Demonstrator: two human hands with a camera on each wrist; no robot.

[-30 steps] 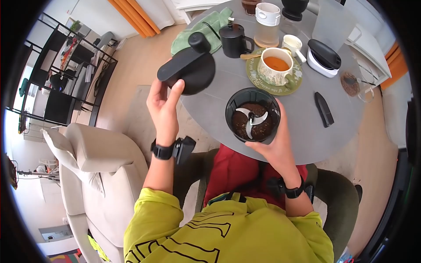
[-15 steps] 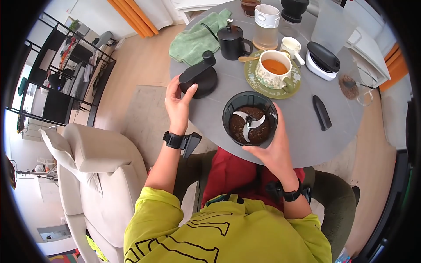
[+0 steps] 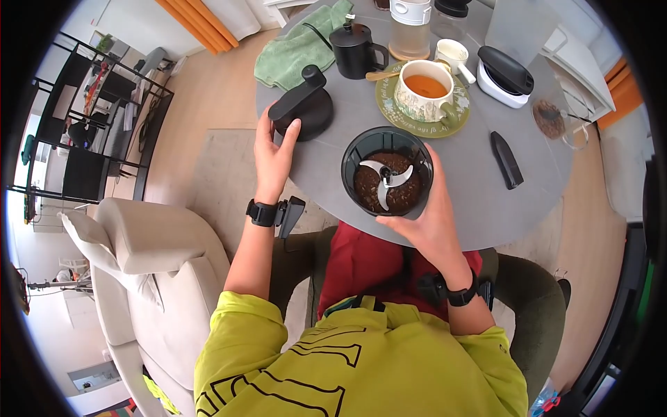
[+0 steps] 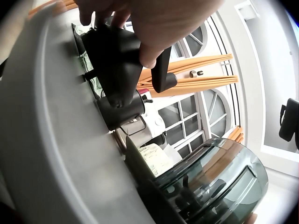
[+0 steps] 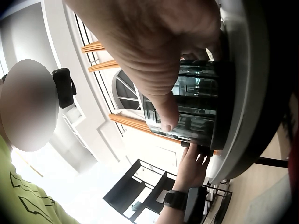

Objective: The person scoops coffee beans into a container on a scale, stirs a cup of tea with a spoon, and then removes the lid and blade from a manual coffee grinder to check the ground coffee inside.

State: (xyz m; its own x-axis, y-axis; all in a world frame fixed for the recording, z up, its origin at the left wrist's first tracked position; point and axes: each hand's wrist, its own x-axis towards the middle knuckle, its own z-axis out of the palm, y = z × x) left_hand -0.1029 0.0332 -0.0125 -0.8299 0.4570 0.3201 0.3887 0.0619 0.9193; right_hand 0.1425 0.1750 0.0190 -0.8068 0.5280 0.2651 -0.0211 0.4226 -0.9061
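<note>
My left hand (image 3: 274, 154) holds a round black lid with a crank handle (image 3: 313, 119) at the left edge of the table, thumb on the near side and fingers round the far side. In the left wrist view the lid (image 4: 114, 56) sits low over the tabletop. My right hand (image 3: 432, 217) grips the right side of a smoky clear chopper bowl (image 3: 356, 154) near the front edge. Inside lie dark brown grounds (image 3: 372, 189) around a metal blade (image 3: 399, 178) with curved arms. The right wrist view shows the thumb pressed along the bowl's wall (image 5: 196, 119).
Behind the bowl, a cup of tea (image 3: 410, 104) stands on a green saucer (image 3: 455, 125). A black pot (image 3: 354, 55) and green cloth (image 3: 288, 62) are at the back left. To the right lie a slim black object (image 3: 506, 160) and a white-and-black container (image 3: 504, 80).
My left hand has brought the lid down from above the table's left side to the tabletop. The bowl stays in my right hand near the front edge; the head view has shifted slightly.
</note>
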